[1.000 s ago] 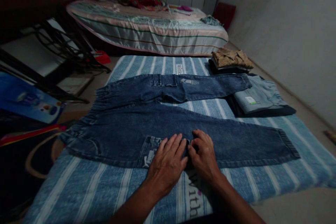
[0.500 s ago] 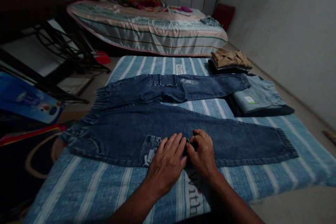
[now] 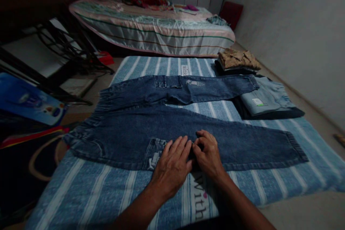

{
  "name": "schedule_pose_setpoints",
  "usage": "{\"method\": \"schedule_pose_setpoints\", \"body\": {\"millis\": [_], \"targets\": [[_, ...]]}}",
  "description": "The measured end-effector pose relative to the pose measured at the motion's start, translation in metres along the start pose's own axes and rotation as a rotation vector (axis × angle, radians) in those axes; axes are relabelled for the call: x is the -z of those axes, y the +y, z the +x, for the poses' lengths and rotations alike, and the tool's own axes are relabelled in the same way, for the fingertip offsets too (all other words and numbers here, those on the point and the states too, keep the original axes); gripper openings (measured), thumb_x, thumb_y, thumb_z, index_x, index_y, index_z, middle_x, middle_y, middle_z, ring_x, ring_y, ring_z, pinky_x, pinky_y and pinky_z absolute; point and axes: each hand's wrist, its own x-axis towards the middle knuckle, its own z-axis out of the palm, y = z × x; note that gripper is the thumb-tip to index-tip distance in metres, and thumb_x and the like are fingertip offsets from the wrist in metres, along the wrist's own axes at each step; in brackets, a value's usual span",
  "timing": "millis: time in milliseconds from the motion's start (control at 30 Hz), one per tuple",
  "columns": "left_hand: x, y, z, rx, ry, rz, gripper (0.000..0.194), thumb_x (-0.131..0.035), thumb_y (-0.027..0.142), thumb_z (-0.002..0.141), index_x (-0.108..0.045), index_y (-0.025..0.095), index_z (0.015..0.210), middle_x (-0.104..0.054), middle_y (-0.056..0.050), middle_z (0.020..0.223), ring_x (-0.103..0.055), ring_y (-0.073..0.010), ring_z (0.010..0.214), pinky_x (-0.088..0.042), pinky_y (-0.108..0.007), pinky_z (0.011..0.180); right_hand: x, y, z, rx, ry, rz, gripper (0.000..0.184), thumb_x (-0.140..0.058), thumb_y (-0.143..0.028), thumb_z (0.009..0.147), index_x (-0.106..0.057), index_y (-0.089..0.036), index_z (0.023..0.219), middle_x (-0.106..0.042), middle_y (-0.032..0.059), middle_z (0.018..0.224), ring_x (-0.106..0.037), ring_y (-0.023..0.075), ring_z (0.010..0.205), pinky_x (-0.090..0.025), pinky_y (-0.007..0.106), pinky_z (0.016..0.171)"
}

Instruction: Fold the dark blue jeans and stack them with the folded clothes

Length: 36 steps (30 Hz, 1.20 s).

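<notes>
A pair of dark blue jeans (image 3: pixel 129 129) lies spread flat on a bed, elastic waist to the left and cuffed legs to the right. My left hand (image 3: pixel 172 167) rests flat on the near leg, fingers stretched out over part of a cargo pocket (image 3: pixel 154 154) with a white print. Just right of it, my right hand (image 3: pixel 208 154) is closed, thumb and fingertips pinching the denim at the pocket's right side. The exact bit of cloth in the pinch is hidden between the hands.
Under the jeans is a blue and white striped sheet (image 3: pixel 107 194). Folded grey trousers (image 3: pixel 265 97) and a folded brown garment (image 3: pixel 238 59) lie at the right. Behind stands another bed (image 3: pixel 161 36). A dark metal-framed table (image 3: pixel 32 10) is at the left, a wall (image 3: pixel 291 25) at the right.
My right thumb and fingers have drawn a little closer together at the pocket's side. The left hand stays flat in place, and the view has shifted slightly.
</notes>
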Motion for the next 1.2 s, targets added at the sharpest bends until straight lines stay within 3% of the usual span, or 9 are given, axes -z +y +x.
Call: {"method": "schedule_pose_setpoints", "body": {"millis": [433,700,800,933,1067,1200], "targets": [[0.0,0.001,0.001,0.002,0.002,0.008,0.043,-0.042,0.036,0.094,-0.05,0.018,0.131,-0.049,-0.006,0.14,-0.044,-0.023,0.129,-0.034,-0.042,0.108,0.004,0.0,0.0,-0.027,-0.001,0.052,0.012,-0.054,-0.022,0.079,-0.06,-0.019,0.068,-0.06,0.0108,0.114,-0.047,0.0254,0.118,-0.031,0.046,0.103],[0.001,0.002,0.001,0.007,0.002,0.001,0.043,-0.041,0.037,0.094,-0.048,0.019,0.133,-0.048,-0.007,0.141,-0.043,-0.0236,0.129,-0.034,-0.042,0.108,0.03,-0.004,-0.029,0.099,0.048,0.047,0.01,-0.049,-0.021,0.085,-0.058,-0.02,0.081,-0.063,0.0081,0.097,-0.056,0.0204,0.1,-0.044,0.036,0.088],[0.002,0.002,0.002,0.01,-0.01,-0.013,0.043,-0.041,0.037,0.095,-0.048,0.019,0.133,-0.048,-0.007,0.141,-0.043,-0.0235,0.129,-0.035,-0.043,0.107,0.037,-0.008,-0.049,0.126,-0.018,0.022,0.013,-0.046,-0.02,0.088,-0.058,-0.021,0.083,-0.064,0.0041,0.079,-0.061,0.0164,0.078,-0.047,0.027,0.071],[0.003,0.002,0.002,0.018,-0.016,-0.025,0.042,-0.04,0.035,0.095,-0.048,0.018,0.133,-0.048,-0.007,0.14,-0.044,-0.0233,0.129,-0.035,-0.043,0.108,0.031,-0.011,-0.066,-0.016,-0.221,-0.059,0.015,-0.045,-0.024,0.088,-0.06,-0.02,0.089,-0.067,0.0017,0.069,-0.063,0.0146,0.058,-0.042,0.023,0.054],[0.003,0.003,0.003,0.019,-0.014,-0.029,0.041,-0.039,0.032,0.095,-0.048,0.018,0.133,-0.047,-0.006,0.141,-0.043,-0.0228,0.13,-0.034,-0.043,0.108,0.023,-0.015,-0.066,-0.12,-0.291,-0.202,0.018,-0.047,-0.028,0.086,-0.061,-0.019,0.09,-0.067,0.0029,0.065,-0.064,0.0174,0.057,-0.037,0.024,0.052],[0.003,0.003,0.003,0.02,-0.014,-0.024,0.041,-0.037,0.032,0.096,-0.049,0.018,0.132,-0.048,-0.006,0.141,-0.043,-0.0228,0.13,-0.034,-0.043,0.108,0.022,-0.019,-0.06,-0.137,-0.3,-0.166,0.016,-0.047,-0.028,0.085,-0.059,-0.018,0.089,-0.064,0.0011,0.061,-0.06,0.0156,0.052,-0.034,0.023,0.05]]}}
